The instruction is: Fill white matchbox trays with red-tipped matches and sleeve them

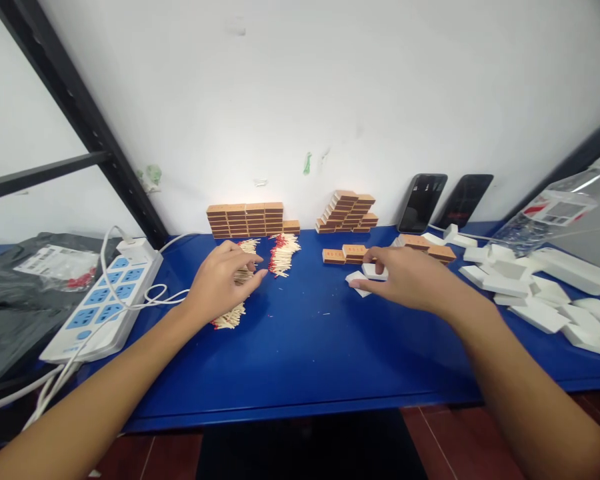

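Note:
My left hand (229,275) hovers over a heap of matchsticks (230,316) at the left of the blue table, its thumb and fingers apart with nothing between them. Beside it lies a second heap of red-tipped matchsticks (283,255). My right hand (405,275) is low over the table, thumb and index finger apart. Two small white matchbox trays (359,285) lie at its fingertips; whether the fingers press on them is unclear. Just behind them is a short row of orange-brown matchboxes (334,257). More matchboxes (441,254) lie behind the right hand, partly hidden.
Stacked matchboxes (245,220) and a stepped stack (346,212) stand against the wall. White trays (543,313) are piled at right near a plastic bottle (545,212). Two phones (422,203) lean on the wall. A power strip (105,300) with cables is at left.

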Action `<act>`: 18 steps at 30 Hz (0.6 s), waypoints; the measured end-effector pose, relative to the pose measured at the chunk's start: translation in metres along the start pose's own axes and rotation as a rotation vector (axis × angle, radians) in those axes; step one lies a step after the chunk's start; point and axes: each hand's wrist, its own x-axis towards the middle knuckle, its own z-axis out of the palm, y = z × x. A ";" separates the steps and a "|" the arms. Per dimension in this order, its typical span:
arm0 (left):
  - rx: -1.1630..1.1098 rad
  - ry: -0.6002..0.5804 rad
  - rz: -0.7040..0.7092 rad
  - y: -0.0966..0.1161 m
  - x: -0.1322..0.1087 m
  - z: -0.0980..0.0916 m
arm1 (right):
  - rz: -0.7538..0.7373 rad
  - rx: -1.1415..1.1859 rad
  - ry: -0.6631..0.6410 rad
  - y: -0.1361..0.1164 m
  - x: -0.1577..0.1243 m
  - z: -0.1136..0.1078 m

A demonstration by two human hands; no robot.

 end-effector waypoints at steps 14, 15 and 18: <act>-0.076 -0.316 0.074 0.019 -0.003 -0.005 | -0.500 0.450 -0.327 -0.088 0.034 0.004; -0.074 -0.344 0.072 0.019 -0.003 -0.005 | -0.532 0.479 -0.348 -0.092 0.040 0.007; -0.078 -0.384 0.061 0.020 -0.005 -0.004 | -0.532 0.579 -0.267 -0.095 0.060 0.018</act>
